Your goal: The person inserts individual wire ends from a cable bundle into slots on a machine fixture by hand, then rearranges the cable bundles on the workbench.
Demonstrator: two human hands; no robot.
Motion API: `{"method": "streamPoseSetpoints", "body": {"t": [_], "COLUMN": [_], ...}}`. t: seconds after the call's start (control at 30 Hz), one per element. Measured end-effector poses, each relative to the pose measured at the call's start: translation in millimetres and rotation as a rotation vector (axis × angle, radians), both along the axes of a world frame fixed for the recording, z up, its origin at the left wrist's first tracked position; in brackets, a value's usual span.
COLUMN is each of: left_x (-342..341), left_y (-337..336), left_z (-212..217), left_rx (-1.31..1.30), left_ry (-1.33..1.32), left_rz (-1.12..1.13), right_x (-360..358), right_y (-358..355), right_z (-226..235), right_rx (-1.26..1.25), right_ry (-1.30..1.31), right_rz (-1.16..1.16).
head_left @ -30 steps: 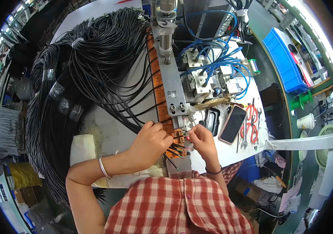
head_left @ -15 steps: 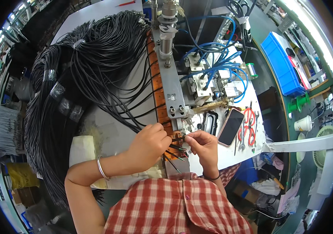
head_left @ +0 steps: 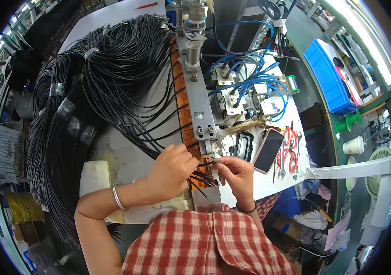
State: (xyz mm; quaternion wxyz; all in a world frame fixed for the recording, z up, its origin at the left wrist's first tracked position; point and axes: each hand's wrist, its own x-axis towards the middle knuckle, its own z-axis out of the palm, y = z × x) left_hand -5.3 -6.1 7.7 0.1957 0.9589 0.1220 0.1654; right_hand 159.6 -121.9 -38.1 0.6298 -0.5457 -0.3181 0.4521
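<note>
My left hand [head_left: 173, 167] is closed, fingers curled, over black cables at the near end of the orange fixture strip [head_left: 185, 112]. Just right of it, my right hand [head_left: 237, 176] has thumb and forefinger together at the tip of a black cable that lies across the strip's end block [head_left: 208, 160]. The fingers partly cover that tip. Below both hands, several loose cable ends [head_left: 200, 178] with stripped, coloured wires stick out toward me. The cables run back to a large black cable bundle [head_left: 127, 50] on the left, and some cross into slots along the strip.
A steel press bar with a cylinder [head_left: 194, 52] stands along the strip's right side. Blue air hoses [head_left: 250, 82] spread beyond it. On the white table to the right lie a phone [head_left: 269, 150], red-handled scissors [head_left: 290, 146] and a wrench [head_left: 283, 167]. A blue crate [head_left: 327, 75] stands farther right.
Both hands stay at the strip's near end. My right thumb has dropped slightly from the forefinger, and the loose cable ends below have shifted a little.
</note>
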Motion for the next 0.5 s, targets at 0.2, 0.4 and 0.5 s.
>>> {"method": "streamPoseSetpoints", "body": {"t": [0.2, 0.4, 0.5], "left_x": [-2.0, -2.8, -0.2], "left_y": [0.7, -0.1, -1.2], "left_z": [-2.2, -1.8, -1.9], "left_rx": [-0.006, 0.023, 0.032], "left_ry": [-0.036, 0.045, 0.026], "left_rz": [-0.036, -0.054, -0.042], "right_x": [14.8, 5.5, 4.4], "right_y": [-4.3, 0.9, 1.0], "right_z": [0.4, 2.6, -2.5], "right_rx": [-0.007, -0.012, -0.008], "right_ry": [0.362, 0.033, 0.086], "right_rz": [0.406, 0.095, 0.062]}}
